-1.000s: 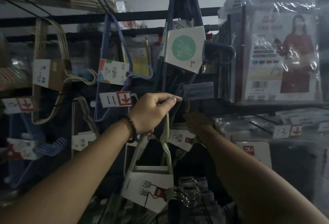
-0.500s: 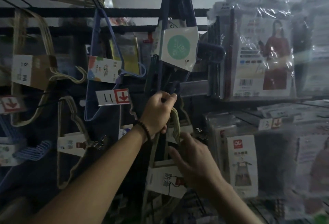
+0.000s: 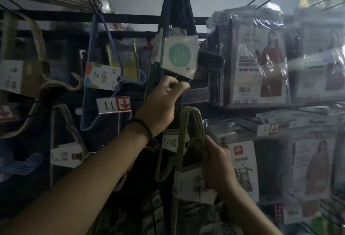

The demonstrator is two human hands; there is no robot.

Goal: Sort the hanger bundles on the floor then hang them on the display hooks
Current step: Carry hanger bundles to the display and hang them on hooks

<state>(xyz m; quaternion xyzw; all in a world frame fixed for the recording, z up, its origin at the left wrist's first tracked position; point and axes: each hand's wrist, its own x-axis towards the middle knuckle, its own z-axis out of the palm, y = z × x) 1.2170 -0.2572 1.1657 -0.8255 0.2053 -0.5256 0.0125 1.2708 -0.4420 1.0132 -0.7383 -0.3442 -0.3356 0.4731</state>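
dim shop rack. right hand (image 3: 219, 165) clamped round the olive hanger bundle (image 3: 189, 183) at the top of its white paper sleeve. bundle stood upright, low centre, its upper loop just under the left hand (image 3: 160, 104). left hand's fingers curled at the foot of the hanging navy hanger bundle (image 3: 179, 11); could not tell what they gripped. hands apart. price tag marked 11 (image 3: 113, 105) further left.

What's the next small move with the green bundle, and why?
Probably raise the right hand a little, lifting the top loop of the green hanger bundle up to the left hand. The loop sits just below those curled fingers, and no hook visibly carries it.
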